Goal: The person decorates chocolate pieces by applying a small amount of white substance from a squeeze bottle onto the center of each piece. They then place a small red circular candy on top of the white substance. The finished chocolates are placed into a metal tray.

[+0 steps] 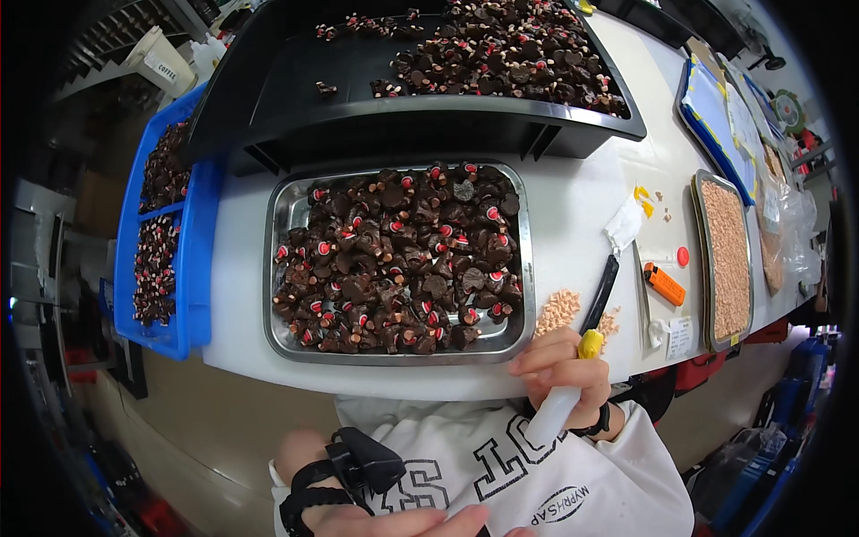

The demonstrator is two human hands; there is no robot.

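My right hand (568, 371) is closed round a whitish tube (553, 413) with a yellow neck (591, 345), just past the front edge of the table. At the bottom edge is my left hand (394, 522), its fingers drawn together and partly cut off; a bit of something dark shows between them. Before both hands lies a metal tray (403, 359) full of small dark brown pieces (385, 242), many bearing red-and-white round tops. Close to my right fingertips are a loose heap of tiny beige bits (559, 311) and a slim black tool (600, 291).
A large black tray (429, 116) of similar pieces stands behind. To the left is a blue divided bin (194, 277). On the right are an orange cutter (664, 284), a red disc (683, 257), crumpled white paper (624, 224) and a tray of beige bits (727, 255).
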